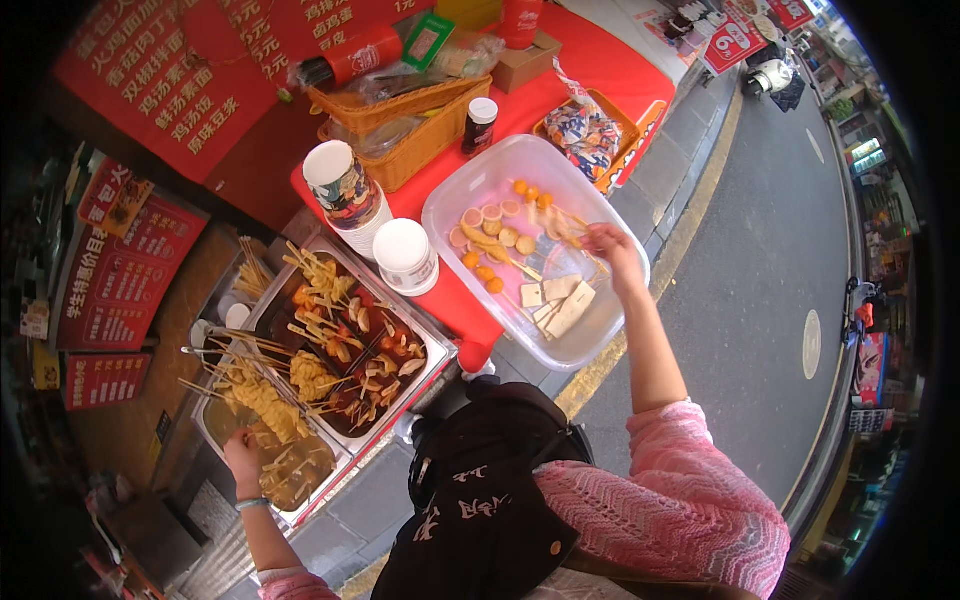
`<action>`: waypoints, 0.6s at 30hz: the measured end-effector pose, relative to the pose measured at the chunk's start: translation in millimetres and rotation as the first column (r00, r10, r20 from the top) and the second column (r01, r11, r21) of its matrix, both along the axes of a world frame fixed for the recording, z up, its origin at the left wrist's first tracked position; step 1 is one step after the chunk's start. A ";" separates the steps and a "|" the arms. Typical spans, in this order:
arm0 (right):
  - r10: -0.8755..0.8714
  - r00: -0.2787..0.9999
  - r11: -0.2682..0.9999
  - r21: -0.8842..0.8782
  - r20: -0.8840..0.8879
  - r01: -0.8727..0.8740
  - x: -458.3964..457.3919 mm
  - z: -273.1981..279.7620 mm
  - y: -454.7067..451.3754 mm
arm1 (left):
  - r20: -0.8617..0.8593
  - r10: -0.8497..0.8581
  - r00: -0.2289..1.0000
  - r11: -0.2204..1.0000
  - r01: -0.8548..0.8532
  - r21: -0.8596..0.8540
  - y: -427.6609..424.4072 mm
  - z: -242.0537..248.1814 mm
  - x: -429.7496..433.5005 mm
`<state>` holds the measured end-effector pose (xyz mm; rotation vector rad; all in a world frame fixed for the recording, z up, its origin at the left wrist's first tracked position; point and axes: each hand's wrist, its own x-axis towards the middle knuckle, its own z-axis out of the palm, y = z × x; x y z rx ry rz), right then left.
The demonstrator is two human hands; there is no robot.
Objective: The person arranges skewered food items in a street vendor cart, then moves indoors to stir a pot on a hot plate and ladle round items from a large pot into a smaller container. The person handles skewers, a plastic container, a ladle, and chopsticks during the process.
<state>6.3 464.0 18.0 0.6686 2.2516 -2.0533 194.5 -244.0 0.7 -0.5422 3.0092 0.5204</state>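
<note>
My right hand reaches over the right rim of a translucent plastic tub, its fingers on thin skewers among the food inside. The tub holds skewered orange balls, round pink and tan slices, and pale tofu-like slabs. At the lower left, my left hand is at a metal compartment of broth, beside folded yellow skewered food. Whether its fingers pinch a stick cannot be made out. Further compartments of dark red broth hold more skewers.
Stacked paper cups, a dark jar with a white lid, wicker baskets and an orange tray with patterned bags stand on the red-covered table. Bundled sticks lie behind the metal pans. A road runs along the right.
</note>
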 end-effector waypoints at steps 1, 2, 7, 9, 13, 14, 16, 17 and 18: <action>-0.003 1.000 0.992 -0.126 0.023 0.006 0.5 -9.6 -7.4 | 0.011 -0.003 1.000 1.000 0.004 -0.025 -0.4 -0.4 -0.3; 0.035 0.998 0.974 -0.226 0.045 -0.024 0.2 -22.2 -17.5 | 0.015 -0.008 1.000 0.999 0.008 -0.035 -0.6 -0.6 -0.6; 0.255 0.956 0.967 -0.059 0.144 -0.249 -7.6 -82.2 -49.7 | 0.038 -0.024 0.999 0.997 0.027 -0.078 0.6 0.2 -3.1; 0.329 0.913 0.827 0.392 0.243 -0.402 -10.2 -95.8 -53.4 | 0.023 -0.031 0.999 0.996 0.033 -0.082 1.4 -0.5 -3.9; 0.346 0.931 0.277 0.934 0.120 -0.224 -10.5 -111.6 -70.3 | 0.026 -0.020 0.999 0.997 0.022 -0.068 1.0 -2.6 -3.4; 0.364 0.924 0.246 0.945 0.115 -0.214 -12.0 -113.3 -72.7 | 0.003 -0.035 0.999 0.998 0.035 -0.058 0.9 -2.5 -3.3; 0.386 0.885 0.170 0.922 0.261 -0.347 -14.2 -117.5 -77.0 | 0.001 -0.041 0.999 0.997 0.041 -0.061 0.7 -0.5 -2.9; 0.415 0.874 0.239 0.897 0.251 -0.371 -13.5 -120.3 -78.2 | 0.022 -0.030 0.999 0.997 0.031 -0.068 1.4 0.5 -3.3; 0.422 0.859 0.296 0.851 0.290 -0.433 -11.0 -123.6 -78.7 | 0.040 -0.009 0.999 0.999 0.011 -0.050 2.8 1.3 -3.1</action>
